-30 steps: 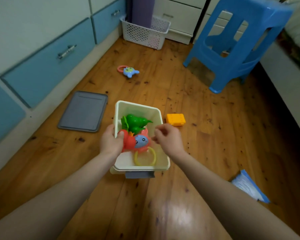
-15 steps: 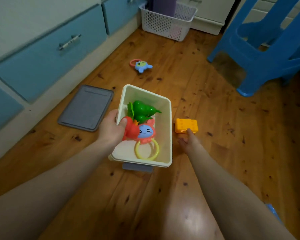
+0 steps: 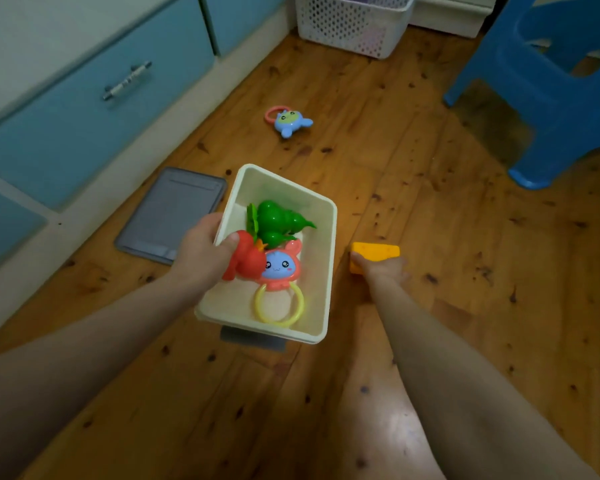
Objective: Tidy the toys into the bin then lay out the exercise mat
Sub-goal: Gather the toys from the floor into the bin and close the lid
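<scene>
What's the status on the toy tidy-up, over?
Left hand grips cream plastic bin by its rim. Right hand grips orange plastic block beside it. Blue whale-shaped rattle loose on wooden floor ahead. Nothing in the way.

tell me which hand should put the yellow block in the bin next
Right. The right hand grips the yellow block just right of the bin. The left hand holds the bin's left rim, thumb inside, so it is busy steadying it.
</scene>
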Action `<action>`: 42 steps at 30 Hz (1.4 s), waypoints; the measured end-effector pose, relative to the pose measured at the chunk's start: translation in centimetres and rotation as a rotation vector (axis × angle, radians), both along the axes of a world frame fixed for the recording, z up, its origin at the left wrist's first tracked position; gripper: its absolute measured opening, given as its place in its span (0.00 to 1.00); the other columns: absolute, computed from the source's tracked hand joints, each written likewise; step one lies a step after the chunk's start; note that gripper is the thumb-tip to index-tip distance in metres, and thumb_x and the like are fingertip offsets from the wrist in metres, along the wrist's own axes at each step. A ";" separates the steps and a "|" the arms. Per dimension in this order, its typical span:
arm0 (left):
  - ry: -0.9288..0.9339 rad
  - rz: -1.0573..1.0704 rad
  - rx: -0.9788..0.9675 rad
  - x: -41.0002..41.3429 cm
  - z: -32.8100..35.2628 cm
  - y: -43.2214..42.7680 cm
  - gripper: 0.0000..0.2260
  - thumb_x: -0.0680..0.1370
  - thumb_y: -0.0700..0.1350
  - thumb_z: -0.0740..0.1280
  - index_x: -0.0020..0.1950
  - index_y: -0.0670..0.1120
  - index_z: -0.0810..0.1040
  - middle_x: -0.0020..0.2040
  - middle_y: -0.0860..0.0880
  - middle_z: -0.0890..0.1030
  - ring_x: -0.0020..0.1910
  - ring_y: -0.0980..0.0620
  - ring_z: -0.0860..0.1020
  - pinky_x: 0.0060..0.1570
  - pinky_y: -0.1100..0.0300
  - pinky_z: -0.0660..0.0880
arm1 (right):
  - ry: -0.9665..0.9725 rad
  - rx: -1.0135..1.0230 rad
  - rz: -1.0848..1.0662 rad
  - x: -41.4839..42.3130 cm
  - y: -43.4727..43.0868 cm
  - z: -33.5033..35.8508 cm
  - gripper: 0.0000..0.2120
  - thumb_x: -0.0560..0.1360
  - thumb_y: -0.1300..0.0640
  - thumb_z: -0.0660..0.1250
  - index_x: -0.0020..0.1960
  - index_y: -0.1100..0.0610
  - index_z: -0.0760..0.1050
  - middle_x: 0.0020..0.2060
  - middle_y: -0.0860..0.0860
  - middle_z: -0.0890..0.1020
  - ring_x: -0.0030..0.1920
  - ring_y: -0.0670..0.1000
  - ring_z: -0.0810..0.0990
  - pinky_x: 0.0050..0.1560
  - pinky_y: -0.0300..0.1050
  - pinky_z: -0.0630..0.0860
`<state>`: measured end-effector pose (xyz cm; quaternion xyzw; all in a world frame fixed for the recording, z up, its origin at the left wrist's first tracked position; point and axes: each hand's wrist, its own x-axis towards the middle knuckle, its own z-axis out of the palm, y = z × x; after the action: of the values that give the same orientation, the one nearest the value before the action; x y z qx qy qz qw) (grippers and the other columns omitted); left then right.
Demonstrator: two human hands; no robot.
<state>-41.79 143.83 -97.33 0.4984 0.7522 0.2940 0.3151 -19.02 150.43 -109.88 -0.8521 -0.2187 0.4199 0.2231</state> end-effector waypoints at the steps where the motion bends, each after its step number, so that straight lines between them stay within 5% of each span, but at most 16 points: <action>1: 0.015 -0.013 -0.001 0.0 0.1 0.2 0.16 0.78 0.42 0.61 0.65 0.44 0.70 0.51 0.49 0.72 0.50 0.51 0.72 0.47 0.56 0.68 | 0.012 -0.006 -0.014 -0.1 -0.1 -0.2 0.45 0.61 0.47 0.78 0.69 0.59 0.59 0.66 0.61 0.65 0.64 0.65 0.70 0.60 0.59 0.70; 9: -0.033 -0.038 0.013 1.8 -1.4 1.5 0.15 0.77 0.41 0.62 0.64 0.43 0.71 0.57 0.44 0.77 0.50 0.51 0.72 0.46 0.59 0.68 | 0.083 0.150 -0.283 2.2 -3.9 -1.0 0.35 0.63 0.53 0.78 0.65 0.60 0.69 0.63 0.61 0.73 0.62 0.62 0.73 0.62 0.56 0.72; 14: -0.130 -0.031 0.003 2.5 -2.4 1.7 0.15 0.78 0.40 0.61 0.64 0.43 0.71 0.56 0.45 0.77 0.49 0.51 0.73 0.31 0.71 0.67 | 0.543 0.463 -0.688 2.8 -6.0 3.3 0.29 0.67 0.59 0.75 0.65 0.60 0.68 0.54 0.54 0.76 0.48 0.52 0.77 0.51 0.47 0.77; 18: -0.239 -0.031 -0.014 2.9 -3.0 1.2 0.15 0.78 0.41 0.62 0.64 0.45 0.71 0.53 0.48 0.76 0.48 0.51 0.73 0.30 0.72 0.70 | 0.607 0.608 -0.399 0.7 -7.6 7.6 0.25 0.69 0.60 0.72 0.64 0.61 0.69 0.53 0.55 0.78 0.45 0.48 0.79 0.46 0.42 0.77; 21: -0.330 -0.030 -0.021 3.2 -3.3 0.6 0.16 0.78 0.42 0.62 0.65 0.46 0.71 0.54 0.47 0.77 0.49 0.49 0.75 0.41 0.59 0.73 | 0.269 0.529 0.063 -1.4 -9.2 9.7 0.26 0.67 0.58 0.75 0.63 0.61 0.70 0.51 0.56 0.78 0.50 0.53 0.79 0.52 0.50 0.78; 26: -0.442 -0.025 -0.005 3.5 -3.2 -0.6 0.14 0.77 0.40 0.62 0.64 0.45 0.72 0.58 0.43 0.78 0.55 0.44 0.77 0.57 0.46 0.74 | -0.139 0.304 0.647 -3.9 -11.1 9.9 0.20 0.68 0.51 0.73 0.55 0.60 0.72 0.45 0.52 0.76 0.45 0.52 0.76 0.42 0.44 0.71; 34: -0.464 -0.069 0.007 3.3 -3.7 -2.1 0.16 0.78 0.40 0.62 0.65 0.45 0.71 0.60 0.45 0.77 0.58 0.47 0.76 0.59 0.50 0.73 | -0.201 -0.021 0.968 -4.5 -11.1 8.3 0.23 0.71 0.55 0.69 0.61 0.61 0.66 0.56 0.57 0.76 0.56 0.56 0.76 0.48 0.43 0.71; 39: -0.409 -0.157 0.010 3.9 -4.1 -2.8 0.15 0.78 0.39 0.61 0.65 0.45 0.71 0.58 0.47 0.77 0.56 0.49 0.75 0.58 0.53 0.73 | -0.190 -0.095 1.068 -4.5 -11.2 7.5 0.08 0.77 0.52 0.61 0.46 0.57 0.69 0.49 0.59 0.76 0.53 0.57 0.76 0.44 0.42 0.67; 42: -0.400 -0.153 0.013 3.9 -4.3 -3.1 0.16 0.78 0.39 0.61 0.65 0.46 0.70 0.56 0.49 0.76 0.55 0.51 0.75 0.57 0.55 0.73 | -0.173 -0.060 1.041 -3.8 -11.3 7.1 0.17 0.77 0.52 0.61 0.62 0.60 0.70 0.58 0.59 0.77 0.58 0.58 0.75 0.51 0.45 0.71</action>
<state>-37.87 140.74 -101.65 0.4877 0.6327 0.3673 0.4763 -22.86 139.14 -102.82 -0.6683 -0.6184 0.4093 -0.0581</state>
